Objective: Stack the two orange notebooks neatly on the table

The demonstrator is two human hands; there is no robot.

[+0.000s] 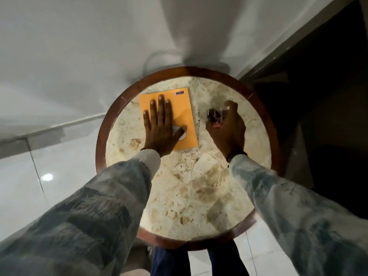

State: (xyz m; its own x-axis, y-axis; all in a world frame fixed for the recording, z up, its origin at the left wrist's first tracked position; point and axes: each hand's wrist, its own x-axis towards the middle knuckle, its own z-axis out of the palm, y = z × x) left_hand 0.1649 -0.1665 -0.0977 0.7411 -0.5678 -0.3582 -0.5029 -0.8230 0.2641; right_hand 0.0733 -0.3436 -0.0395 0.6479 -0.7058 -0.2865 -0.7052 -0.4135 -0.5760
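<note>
An orange notebook (182, 110) lies flat on the far left part of the round marble table (191, 188). It shows a small blue label at its far right corner and a white round mark under my thumb. My left hand (161, 126) rests flat on its cover with fingers spread. Only one orange cover shows; I cannot tell whether a second notebook lies beneath it. My right hand (229, 126) is curled around a small clear, dark-and-pink object (216, 117) on the table's right side.
The table has a dark wooden rim (103, 124). White wall rises behind it, and a dark doorway (318, 96) opens to the right. Glossy white floor tiles (29, 186) lie to the left. My legs in dark trousers stand below the table's near edge.
</note>
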